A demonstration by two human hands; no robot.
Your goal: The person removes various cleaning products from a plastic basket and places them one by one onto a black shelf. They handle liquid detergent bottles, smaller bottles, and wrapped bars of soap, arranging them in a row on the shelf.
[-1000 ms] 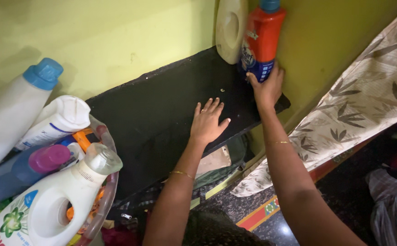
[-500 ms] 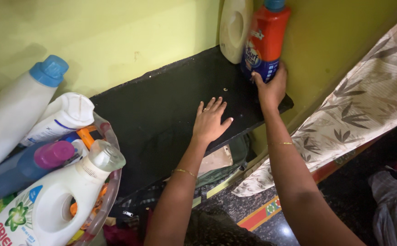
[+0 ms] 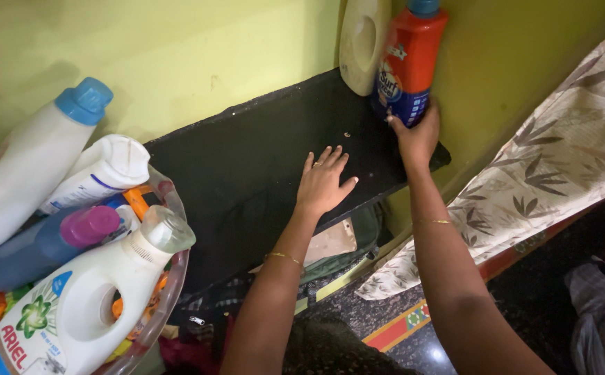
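My right hand [image 3: 417, 135] grips the base of an upright orange bottle with a blue cap [image 3: 411, 59], which stands at the far right end of a black shelf [image 3: 247, 173] against a yellow-green wall. My left hand [image 3: 323, 182] lies flat on the shelf top with its fingers spread, holding nothing. A cream jug with a handle [image 3: 363, 42] stands just left of the orange bottle, touching it.
A clear round tub [image 3: 167, 292] at the left holds several detergent bottles: a white jug with a clear cap [image 3: 87, 305], a blue bottle with a pink cap [image 3: 45, 246], a tall white bottle with a blue cap [image 3: 31, 160]. A leaf-print cloth [image 3: 545, 173] hangs at right.
The orange bottle has been pushed slightly further back into the corner by my right hand. My left hand stays flat on the shelf.
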